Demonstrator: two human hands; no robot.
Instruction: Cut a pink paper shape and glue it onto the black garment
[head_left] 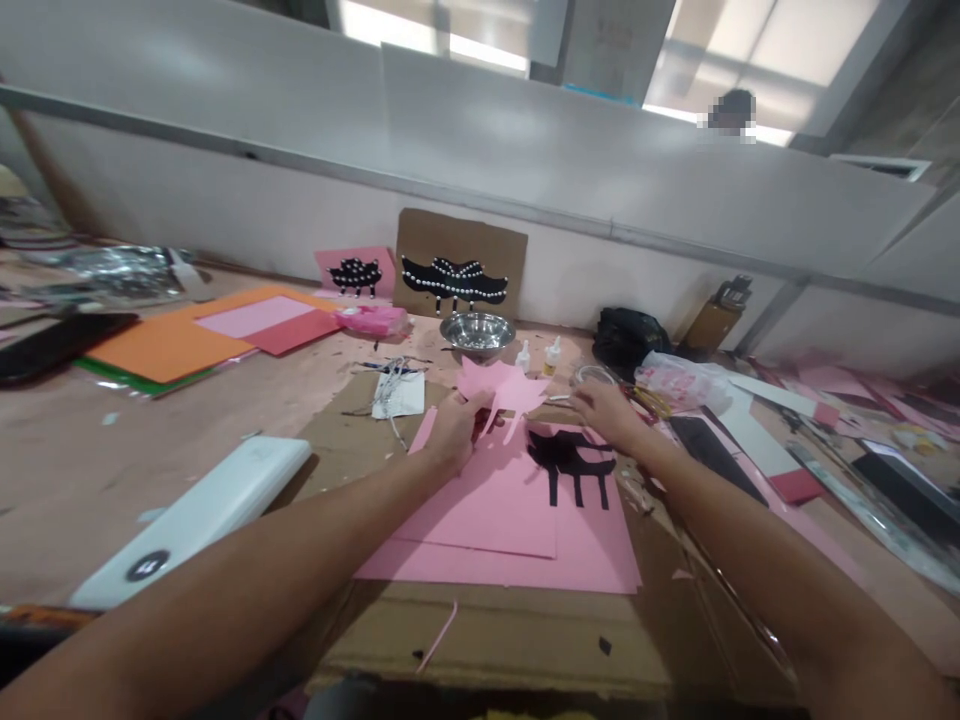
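Note:
My left hand (456,428) is closed on a pink paper cutout (504,388) with a pointed, wavy outline and thin legs, held above the stacked pink sheets (480,510). On the right part of those sheets lies a similar black cutout (571,462) with several legs. My right hand (600,408) is just beyond the black cutout, beside a coiled white ring (595,375). Its fingers look loosely apart, with no object plainly in them. Two small white glue bottles (552,356) stand behind the pink cutout.
Cardboard (495,630) lies under the sheets. A metal bowl (478,333) stands behind, before a bead-trimmed black cutout on brown board (461,235). A white power bank (199,520) and orange sheets (180,345) lie left; scissors (651,402), a plastic bag (679,382) and strips lie right.

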